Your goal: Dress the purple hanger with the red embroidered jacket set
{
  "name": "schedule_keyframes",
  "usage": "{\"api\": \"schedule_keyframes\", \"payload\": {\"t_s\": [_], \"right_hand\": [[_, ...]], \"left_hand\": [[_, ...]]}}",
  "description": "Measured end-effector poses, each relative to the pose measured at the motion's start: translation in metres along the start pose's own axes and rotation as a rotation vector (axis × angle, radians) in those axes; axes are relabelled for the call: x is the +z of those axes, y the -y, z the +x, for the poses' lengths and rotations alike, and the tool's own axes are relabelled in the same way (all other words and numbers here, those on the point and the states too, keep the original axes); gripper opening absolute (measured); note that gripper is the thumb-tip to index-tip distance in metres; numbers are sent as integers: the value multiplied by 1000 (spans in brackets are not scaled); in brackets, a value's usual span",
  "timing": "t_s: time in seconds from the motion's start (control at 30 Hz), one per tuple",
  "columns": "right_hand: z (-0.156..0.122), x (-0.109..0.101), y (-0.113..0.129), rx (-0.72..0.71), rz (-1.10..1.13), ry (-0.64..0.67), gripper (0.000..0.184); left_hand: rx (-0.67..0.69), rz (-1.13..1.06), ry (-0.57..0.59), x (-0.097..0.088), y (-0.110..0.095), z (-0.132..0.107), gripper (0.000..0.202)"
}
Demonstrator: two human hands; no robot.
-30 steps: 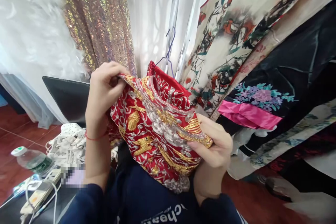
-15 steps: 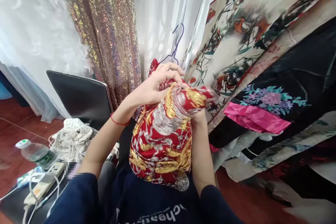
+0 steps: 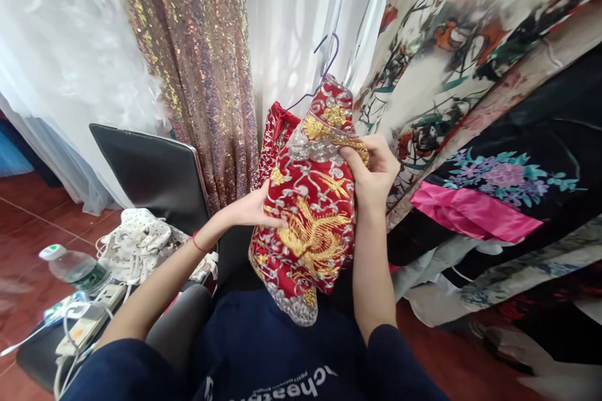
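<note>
red cloth (image 3: 310, 225), thick with gold and silver embroidery, hangs upright at the centre of the frame, just above your lap and in front of a white curtain (image 3: 291, 25). your right hand (image 3: 374, 169) is closed in a pinch on its gold-trimmed upper edge, right of centre. your left hand (image 3: 256, 207) grips the left edge lower down; how many fingers sit behind the fabric can't be made out. a purple hanger (image 3: 324, 66) hook pokes up just behind the top of the cloth.

the stitching looks stiff and raised, so you'd probably do best to grip on the trim rather than on the metallic threads, which seem likely to snag under a nail. take the weight with both hands so the silver lower hem doesn't drag askew, and mind the hook near your right fingers.

a laptop (image 3: 150, 172) stands at centre left, with a bottle (image 3: 75, 266) and power strip (image 3: 87, 326) at lower left. patterned robes (image 3: 451, 44) fill the right side.
</note>
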State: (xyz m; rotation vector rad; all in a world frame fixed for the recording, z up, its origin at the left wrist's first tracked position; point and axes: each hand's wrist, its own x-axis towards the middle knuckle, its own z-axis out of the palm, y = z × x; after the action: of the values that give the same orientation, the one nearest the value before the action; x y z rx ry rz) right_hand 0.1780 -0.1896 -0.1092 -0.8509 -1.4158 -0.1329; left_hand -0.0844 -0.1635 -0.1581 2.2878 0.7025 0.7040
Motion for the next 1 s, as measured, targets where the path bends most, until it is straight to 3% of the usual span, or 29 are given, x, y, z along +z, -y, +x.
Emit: {"api": "schedule_keyframes", "payload": {"t_s": [0.07,0.13,0.27,0.4,0.53,0.6,0.67,0.8,1.0], "right_hand": [[3,1,-1,3,-3,23,32],[5,2,-5,41,36,78,29],[6,-1,-26,196,104,294,52],[7,1,-44,353,87,602,44],[9,28,-39,204,38,589,40],[9,46,-30,120,51,592,35],[9,63,-22,95,54,602,31],[15,98,-13,27,6,609,31],[27,172,3,-201,63,635,42]], "left_hand": [[-84,130,-37,7,15,3,43],[-131,307,-58,4,25,11,31],[-165,538,-61,-22,36,28,29],[-252,674,32,-49,47,42,28],[-445,759,228,-74,53,58,22],[-544,799,258,-87,55,65,21],[-607,846,175,-103,57,68,21],[-617,964,-113,-145,64,58,28],[-720,1037,-373,-212,58,3,26]]}}
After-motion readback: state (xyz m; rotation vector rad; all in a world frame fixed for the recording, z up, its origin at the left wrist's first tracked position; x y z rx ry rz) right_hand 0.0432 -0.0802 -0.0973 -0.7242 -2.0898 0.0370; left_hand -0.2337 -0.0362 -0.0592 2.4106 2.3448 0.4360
